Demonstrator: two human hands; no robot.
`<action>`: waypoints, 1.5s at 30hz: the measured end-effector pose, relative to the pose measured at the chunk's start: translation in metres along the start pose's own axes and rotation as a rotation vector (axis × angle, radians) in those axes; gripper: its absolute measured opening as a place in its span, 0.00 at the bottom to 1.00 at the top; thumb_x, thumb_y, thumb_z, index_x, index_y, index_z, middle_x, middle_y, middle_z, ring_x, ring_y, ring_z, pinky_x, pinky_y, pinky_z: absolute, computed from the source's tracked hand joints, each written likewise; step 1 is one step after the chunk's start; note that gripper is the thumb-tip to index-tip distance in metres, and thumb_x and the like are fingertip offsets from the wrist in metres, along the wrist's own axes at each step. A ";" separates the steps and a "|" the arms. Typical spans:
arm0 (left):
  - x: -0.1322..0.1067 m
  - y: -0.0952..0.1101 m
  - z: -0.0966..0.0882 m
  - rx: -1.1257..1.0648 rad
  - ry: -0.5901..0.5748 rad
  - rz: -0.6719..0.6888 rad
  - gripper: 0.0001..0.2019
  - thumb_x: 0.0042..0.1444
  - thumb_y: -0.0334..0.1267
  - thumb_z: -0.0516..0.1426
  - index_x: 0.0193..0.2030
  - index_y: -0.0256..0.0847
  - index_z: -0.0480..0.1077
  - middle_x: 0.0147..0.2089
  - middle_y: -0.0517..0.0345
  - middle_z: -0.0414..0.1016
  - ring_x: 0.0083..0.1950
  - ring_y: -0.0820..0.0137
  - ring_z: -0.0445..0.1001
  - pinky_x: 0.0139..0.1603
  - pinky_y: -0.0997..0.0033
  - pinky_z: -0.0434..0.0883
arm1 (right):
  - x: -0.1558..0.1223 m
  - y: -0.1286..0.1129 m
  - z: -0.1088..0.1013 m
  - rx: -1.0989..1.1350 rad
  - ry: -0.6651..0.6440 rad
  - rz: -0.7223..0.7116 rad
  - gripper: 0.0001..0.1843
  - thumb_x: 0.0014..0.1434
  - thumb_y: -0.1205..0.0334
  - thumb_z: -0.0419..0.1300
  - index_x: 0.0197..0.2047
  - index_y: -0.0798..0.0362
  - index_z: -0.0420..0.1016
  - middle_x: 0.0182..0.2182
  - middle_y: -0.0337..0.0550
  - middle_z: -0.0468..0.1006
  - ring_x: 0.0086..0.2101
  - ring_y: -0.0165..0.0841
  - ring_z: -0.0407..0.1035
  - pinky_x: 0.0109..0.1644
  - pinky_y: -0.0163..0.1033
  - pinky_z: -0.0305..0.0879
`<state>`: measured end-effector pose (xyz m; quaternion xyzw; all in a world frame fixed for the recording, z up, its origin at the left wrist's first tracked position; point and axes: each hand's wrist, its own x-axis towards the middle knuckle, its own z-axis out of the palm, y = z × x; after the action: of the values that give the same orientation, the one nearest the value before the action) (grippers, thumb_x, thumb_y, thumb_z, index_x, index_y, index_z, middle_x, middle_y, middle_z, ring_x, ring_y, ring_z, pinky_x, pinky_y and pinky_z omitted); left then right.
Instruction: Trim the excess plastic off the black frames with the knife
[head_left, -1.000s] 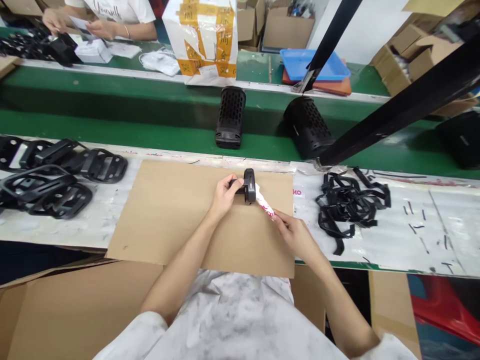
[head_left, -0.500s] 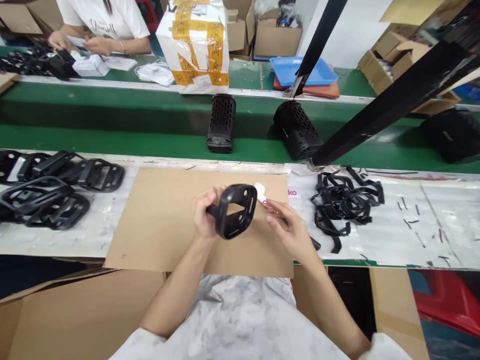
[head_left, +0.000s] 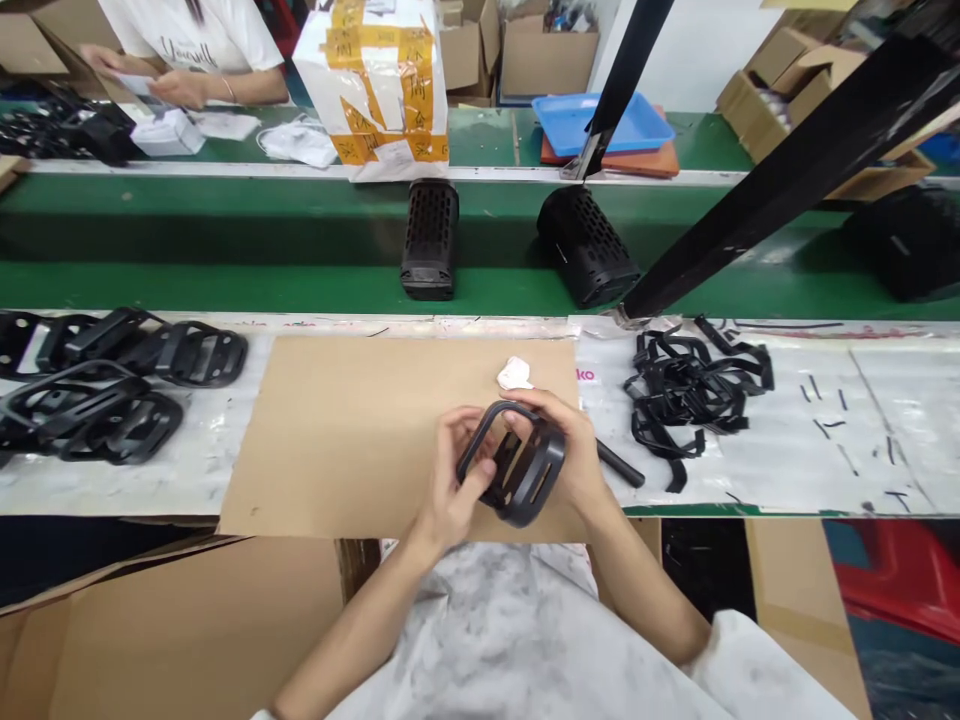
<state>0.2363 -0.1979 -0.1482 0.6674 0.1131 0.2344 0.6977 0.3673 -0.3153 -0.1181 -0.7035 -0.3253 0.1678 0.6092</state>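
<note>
Black frame (head_left: 532, 472) is over the cardboard sheet (head_left: 337, 430), gripped between left hand (head_left: 452, 495) and right hand (head_left: 583, 465). Sound handling calls for light, even finger pressure from opposite sides, without flexing it.

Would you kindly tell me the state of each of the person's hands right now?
Left hand: closed on one side of the black frame.
Right hand: closed on the other side of the same frame.

Frame (head_left: 534, 464) over cardboard (head_left: 337, 430) (straps (head_left: 681, 396) right)
</note>
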 end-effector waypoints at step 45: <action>0.018 0.021 -0.030 0.209 -0.233 0.098 0.21 0.68 0.40 0.60 0.66 0.53 0.73 0.63 0.45 0.72 0.65 0.55 0.71 0.65 0.52 0.71 | -0.002 0.017 0.007 0.247 -0.064 0.377 0.18 0.64 0.44 0.65 0.40 0.52 0.83 0.27 0.41 0.83 0.29 0.36 0.78 0.34 0.40 0.76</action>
<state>0.2339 -0.1625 -0.1271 0.7636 0.0225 0.1763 0.6207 0.3657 -0.3121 -0.1363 -0.6665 -0.1842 0.3393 0.6378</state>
